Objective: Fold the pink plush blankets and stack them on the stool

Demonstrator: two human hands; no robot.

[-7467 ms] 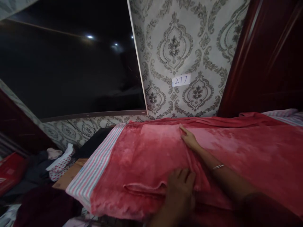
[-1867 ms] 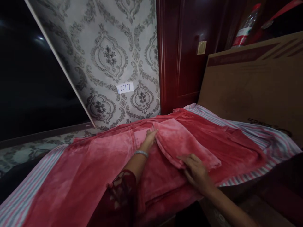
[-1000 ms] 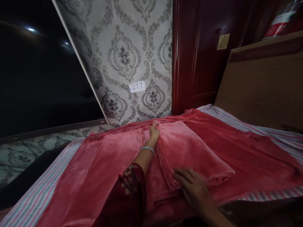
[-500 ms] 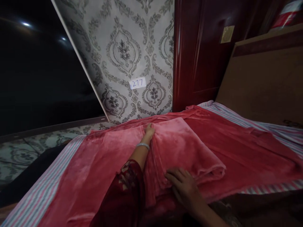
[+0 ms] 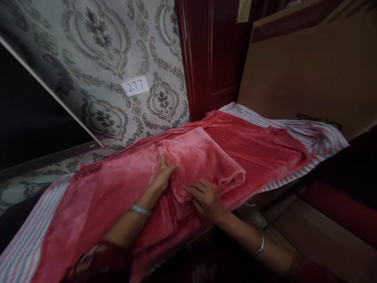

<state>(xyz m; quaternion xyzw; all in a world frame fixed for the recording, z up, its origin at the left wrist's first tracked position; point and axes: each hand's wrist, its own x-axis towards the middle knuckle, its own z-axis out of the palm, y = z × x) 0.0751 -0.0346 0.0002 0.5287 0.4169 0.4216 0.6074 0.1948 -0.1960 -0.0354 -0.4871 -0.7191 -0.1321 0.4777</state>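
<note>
A plush pink-red blanket (image 5: 118,196) is spread over a striped cloth, with a folded part (image 5: 203,157) lying on top to the right of a narrow gap. My left hand (image 5: 165,173) rests in that gap, thumb apart from the fingers, against the folded part's left edge. Some of its fingers sink out of sight in the pile. My right hand (image 5: 207,198) has the near left corner of the folded part between fingers and thumb. The folded part's right end is rolled into a soft loop.
Striped cloth (image 5: 44,232) shows past the blanket's left and right ends. Behind stand a patterned wall with a paper label (image 5: 136,85) and a dark red wooden panel (image 5: 200,59). A large cardboard box (image 5: 297,74) stands at the back right, a dark screen (image 5: 35,114) at the left.
My left hand has drawn back toward me along the gap. My right hand now grips the folded part's near corner. The view has shifted to the right.
</note>
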